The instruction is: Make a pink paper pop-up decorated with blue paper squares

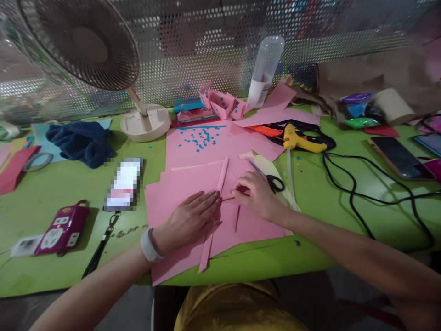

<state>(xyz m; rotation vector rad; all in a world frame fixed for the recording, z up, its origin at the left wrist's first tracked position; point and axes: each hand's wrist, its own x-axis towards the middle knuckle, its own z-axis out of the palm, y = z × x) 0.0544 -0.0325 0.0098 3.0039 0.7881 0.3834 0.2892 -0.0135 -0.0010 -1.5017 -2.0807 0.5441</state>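
Note:
My left hand point(191, 218) lies flat on stacked pink paper sheets point(179, 184), its fingers stretched across a narrow folded pink paper strip point(223, 174). That strip runs slantwise under the hand and comes out below it. My right hand point(257, 195) is just to the right, thumb and forefinger pinched at the edge of a small pink paper piece point(227, 198); the fingertips partly hide it. Beyond the right hand rest black-handled scissors point(275, 183) on a pale yellow sheet. Small blue paper squares point(203, 138) are scattered on pink paper farther back.
A yellow glue gun point(305, 142) with a glue stick lies at right, near black cable point(351, 184) and a phone point(401, 156). Leftward are a fan point(144, 122), dark blue cloth point(82, 140), a lit phone point(124, 184) and a magenta power strip point(64, 230). Pink folded shapes point(223, 103) stand behind.

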